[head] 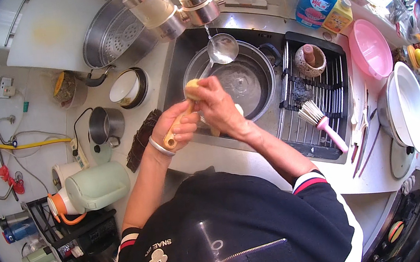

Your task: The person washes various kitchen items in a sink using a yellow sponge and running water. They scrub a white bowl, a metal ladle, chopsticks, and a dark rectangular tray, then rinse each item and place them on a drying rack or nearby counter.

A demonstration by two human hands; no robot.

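My left hand (178, 129) grips the wooden handle (177, 129) of a metal ladle. The ladle's round bowl (223, 48) is under the thin stream from the faucet (201, 8), above a large metal pot (246, 87) standing in the sink with some water in it. With my right hand (217, 106) I pinch a yellowish sponge or cloth (192, 89) against the upper end of the wooden handle. Something pale shows partly behind my right hand, at the near side of the pot; I cannot tell what it is.
Right of the pot a drying rack (291, 121) holds a stone mortar (310, 60), a dark scouring pad (301, 90) and a pink-handled brush (328, 132). Farther right are a pink basin (370, 49) and a white basin (411, 106). On the left stand nested bowls (126, 88), a small metal pot (104, 124) and a green kettle (98, 186).
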